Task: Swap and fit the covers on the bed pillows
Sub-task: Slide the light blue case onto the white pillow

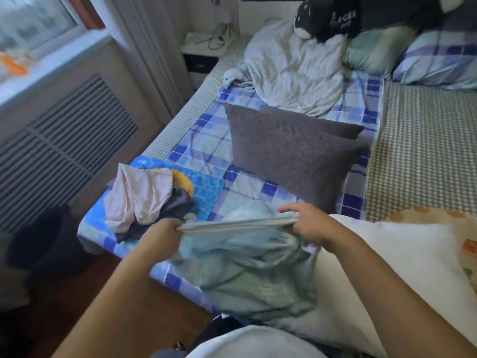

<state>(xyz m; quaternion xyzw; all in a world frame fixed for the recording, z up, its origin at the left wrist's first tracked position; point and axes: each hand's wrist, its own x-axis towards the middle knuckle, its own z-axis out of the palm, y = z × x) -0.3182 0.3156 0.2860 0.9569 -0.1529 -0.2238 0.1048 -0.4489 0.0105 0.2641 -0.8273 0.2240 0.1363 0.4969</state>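
A light blue-green pillow cover hangs bunched over the near edge of the bed. My left hand grips the left end of its open hem. At the right end of the same hem my right hand holds the fabric, so the edge is stretched flat between both hands. A bare white pillow lies just right of the cover, partly under my right forearm. Two dark grey pillows lie stacked on the checked blue sheet beyond my hands.
A pile of pink and dark clothes sits at the bed's near left corner. A crumpled white duvet, a black plush toy and checked pillows lie at the head. A radiator cover lines the left wall.
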